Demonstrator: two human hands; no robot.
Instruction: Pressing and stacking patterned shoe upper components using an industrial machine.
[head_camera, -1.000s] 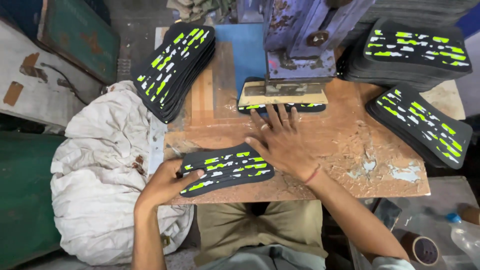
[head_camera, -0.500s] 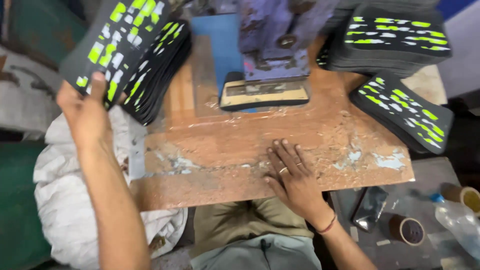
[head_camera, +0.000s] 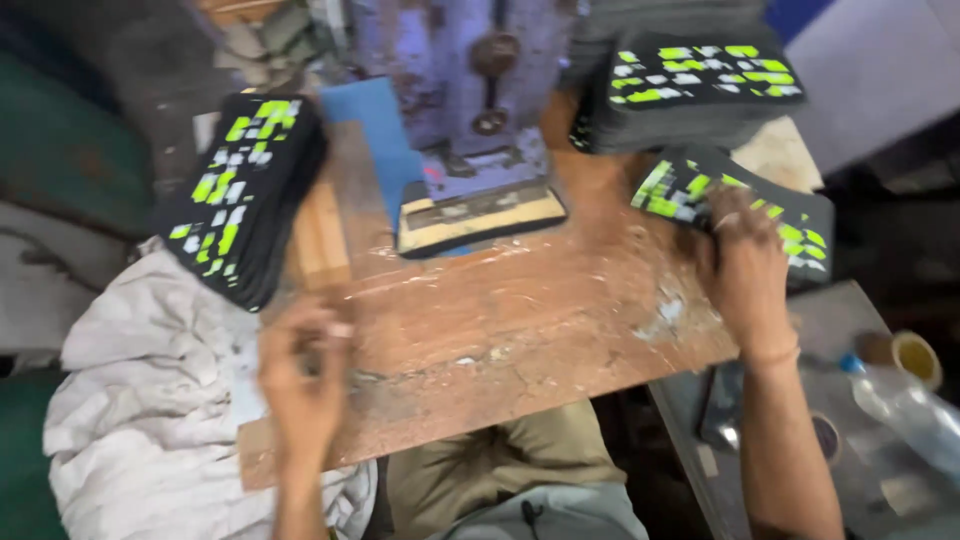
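Shoe-sole pieces (head_camera: 735, 205), black with bright green and white marks, lie in a low pile at the right end of the tabletop (head_camera: 520, 320), and the right hand (head_camera: 745, 265) rests on the near edge of that pile, fingers spread flat over the top piece rather than closed round it. The pile overhangs the right rim of the tabletop slightly. The left hand (head_camera: 305, 375) is at the near left corner, blurred; its fingers look loosely curled, but I cannot tell whether it holds anything.

Between the two hands the worn brown wood lies bare from the near edge up to the press, giving the widest open room. At the far middle stands the blue press machine (head_camera: 465, 90), with a pale cutting block (head_camera: 480, 215) under it whose front edge faces the bare stretch. A taller stack of sole pieces (head_camera: 690, 95) sits at the far right, just behind the low pile. Another stack (head_camera: 240, 195) leans at the far left, hanging over the left edge above a heap of white cloth (head_camera: 150, 400) that lies against the tabletop's left side.

Beyond the right rim, lower down, lie a clear plastic bottle (head_camera: 905, 405) and a small round tin (head_camera: 915, 355).
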